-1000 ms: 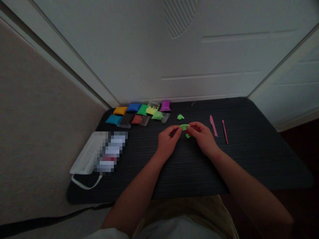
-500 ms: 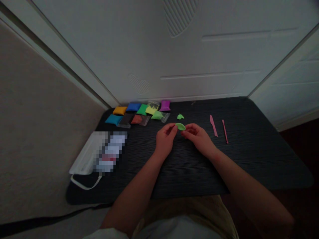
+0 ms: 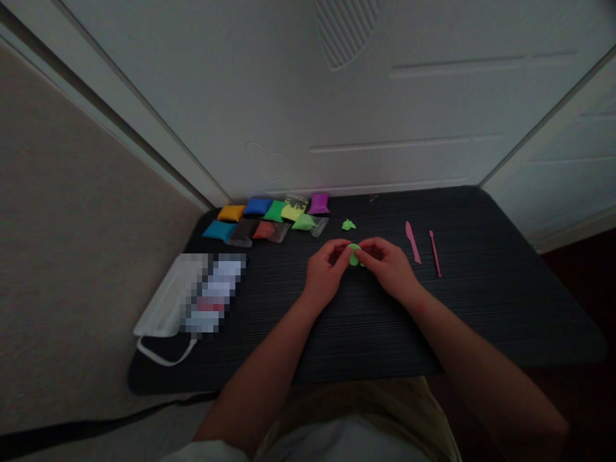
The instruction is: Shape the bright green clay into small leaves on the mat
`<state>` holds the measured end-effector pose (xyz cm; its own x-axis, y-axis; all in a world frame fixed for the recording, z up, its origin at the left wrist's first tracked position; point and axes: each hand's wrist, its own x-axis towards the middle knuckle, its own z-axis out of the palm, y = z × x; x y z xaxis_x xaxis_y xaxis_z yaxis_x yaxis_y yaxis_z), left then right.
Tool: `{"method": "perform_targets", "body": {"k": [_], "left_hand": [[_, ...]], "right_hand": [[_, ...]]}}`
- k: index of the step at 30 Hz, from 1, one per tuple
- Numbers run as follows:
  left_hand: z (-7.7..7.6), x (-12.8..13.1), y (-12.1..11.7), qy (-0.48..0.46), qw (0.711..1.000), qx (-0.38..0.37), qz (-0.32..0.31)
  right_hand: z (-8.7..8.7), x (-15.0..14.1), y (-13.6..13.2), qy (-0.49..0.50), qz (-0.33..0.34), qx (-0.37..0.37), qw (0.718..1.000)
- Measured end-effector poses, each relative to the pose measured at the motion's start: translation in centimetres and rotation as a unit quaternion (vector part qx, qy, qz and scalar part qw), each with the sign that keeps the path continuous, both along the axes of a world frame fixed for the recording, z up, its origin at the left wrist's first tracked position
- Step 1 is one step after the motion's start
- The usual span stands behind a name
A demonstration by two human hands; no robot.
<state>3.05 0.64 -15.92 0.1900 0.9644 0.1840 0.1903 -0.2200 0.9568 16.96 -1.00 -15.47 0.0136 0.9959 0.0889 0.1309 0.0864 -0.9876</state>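
A small lump of light green clay point(image 3: 355, 255) is pinched between both hands just above the black table point(image 3: 481, 308). My left hand point(image 3: 326, 273) grips its left side with thumb and fingertips closed. My right hand point(image 3: 387, 266) closes on its right side, fingers curled over it. Most of the clay is hidden by the fingers. A second, smaller bit of green clay point(image 3: 348, 225) lies on the table just behind the hands.
Several coloured clay packets point(image 3: 269, 219) lie in two rows at the back left. A pink plastic knife point(image 3: 412, 242) and a thin pink tool point(image 3: 434, 253) lie right of my hands. A white bag point(image 3: 166, 305) sits at the left edge.
The clay was stretched out flat between the fingertips half a second ago; now the hands have come together and it is bunched into a compact lump.
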Motion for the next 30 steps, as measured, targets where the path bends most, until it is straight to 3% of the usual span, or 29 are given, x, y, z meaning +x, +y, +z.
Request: {"method": "perform_targets", "body": {"k": [4, 12, 30], "left_hand": [[-0.21, 0.16, 0.04, -0.053, 0.998, -0.028, -0.011], [-0.46, 0.28, 0.20, -0.079, 0.995, -0.058, 0.000], [-0.38, 0.20, 0.15, -0.076, 0.996, -0.051, -0.021]], "right_hand": [[-0.12, 0.04, 0.11, 0.045, -0.003, -0.018, 0.999], [0.19, 0.18, -0.07, -0.001, -0.017, 0.001, 1.000], [0.45, 0.07, -0.12, -0.019, -0.050, 0.019, 0.998]]}}
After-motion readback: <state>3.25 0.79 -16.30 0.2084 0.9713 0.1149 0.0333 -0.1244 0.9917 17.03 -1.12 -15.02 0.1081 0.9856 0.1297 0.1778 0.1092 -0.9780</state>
